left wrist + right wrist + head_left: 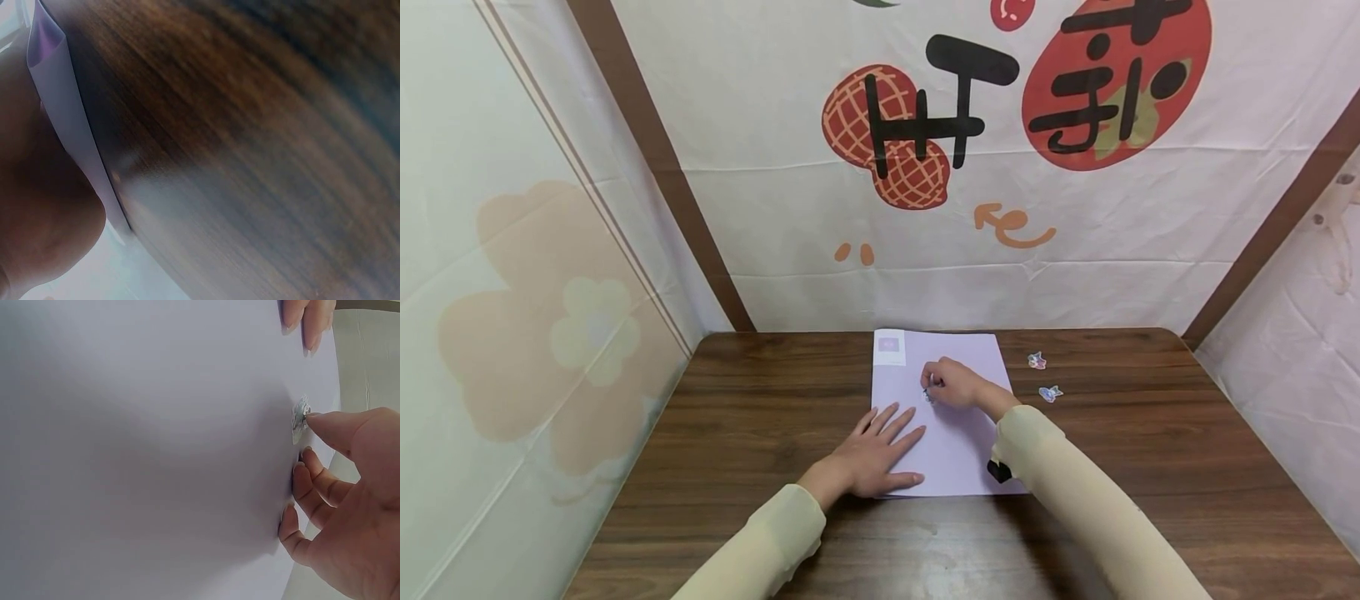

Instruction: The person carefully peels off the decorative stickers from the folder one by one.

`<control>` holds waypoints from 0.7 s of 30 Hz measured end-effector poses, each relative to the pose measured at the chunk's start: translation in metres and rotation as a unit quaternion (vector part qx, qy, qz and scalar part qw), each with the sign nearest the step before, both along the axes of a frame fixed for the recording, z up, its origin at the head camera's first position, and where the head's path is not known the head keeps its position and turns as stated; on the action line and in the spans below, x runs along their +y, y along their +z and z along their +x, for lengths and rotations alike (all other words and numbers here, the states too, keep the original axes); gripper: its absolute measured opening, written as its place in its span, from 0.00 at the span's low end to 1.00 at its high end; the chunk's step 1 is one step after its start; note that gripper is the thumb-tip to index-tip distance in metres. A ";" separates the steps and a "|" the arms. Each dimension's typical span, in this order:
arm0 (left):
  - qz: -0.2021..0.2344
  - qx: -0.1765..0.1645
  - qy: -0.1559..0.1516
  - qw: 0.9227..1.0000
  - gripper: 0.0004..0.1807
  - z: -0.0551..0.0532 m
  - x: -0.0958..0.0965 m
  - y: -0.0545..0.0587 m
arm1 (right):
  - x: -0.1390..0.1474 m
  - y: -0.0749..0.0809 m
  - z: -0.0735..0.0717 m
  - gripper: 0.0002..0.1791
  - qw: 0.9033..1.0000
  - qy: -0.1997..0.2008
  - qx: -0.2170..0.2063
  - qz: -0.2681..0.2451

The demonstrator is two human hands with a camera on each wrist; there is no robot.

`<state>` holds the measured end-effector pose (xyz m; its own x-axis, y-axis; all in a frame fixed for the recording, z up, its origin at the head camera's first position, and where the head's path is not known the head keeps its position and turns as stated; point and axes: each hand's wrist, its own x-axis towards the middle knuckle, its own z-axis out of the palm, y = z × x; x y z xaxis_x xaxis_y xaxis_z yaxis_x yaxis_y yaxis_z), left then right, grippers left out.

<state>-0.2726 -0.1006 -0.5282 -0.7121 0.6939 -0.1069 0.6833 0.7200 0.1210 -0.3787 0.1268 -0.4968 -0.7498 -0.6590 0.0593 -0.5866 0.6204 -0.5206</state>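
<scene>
A pale purple sheet [955, 467] lies flat on the table, with a white label at its top left corner. My left hand [872, 458] rests on its left edge, fingers spread and nearly straight; in the left wrist view, part of that hand [50, 200] lies against the sheet's edge. Over the sheet's middle, my right hand [958, 383] pinches a small shiny sticker [300, 419]. Its thumb shows on the near face of the sticker, the other fingers are bent, and the index finger is mostly hidden. The sticker stands tilted, close to the sheet.
Two small colourful stickers lie right of the sheet: one farther back [1037, 360], the other a bit nearer [1051, 393]. The brown wooden table [760, 433] ends at a printed cloth backdrop [775, 208]. A black band [998, 472] shows at the right sleeve.
</scene>
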 end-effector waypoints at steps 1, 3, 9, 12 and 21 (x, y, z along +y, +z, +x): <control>-0.002 -0.002 0.001 1.000 0.42 0.001 0.000 0.002 | 0.000 0.000 0.000 0.05 1.000 0.001 0.001 -0.004; -0.005 -0.008 0.003 1.000 0.42 0.003 0.001 0.008 | 0.000 -0.002 -0.001 0.04 1.000 0.002 0.004 -0.008; -0.002 -0.016 0.002 1.000 0.41 0.005 0.002 0.012 | 0.001 -0.001 0.001 0.04 1.000 -0.004 -0.018 -0.016; 0.002 -0.021 0.002 1.000 0.41 0.005 0.002 0.012 | 0.003 -0.002 0.002 0.04 0.999 -0.009 -0.025 -0.020; -0.002 -0.025 0.007 1.000 0.42 0.005 0.002 0.012 | 0.004 -0.004 0.002 0.04 0.999 -0.017 -0.033 -0.024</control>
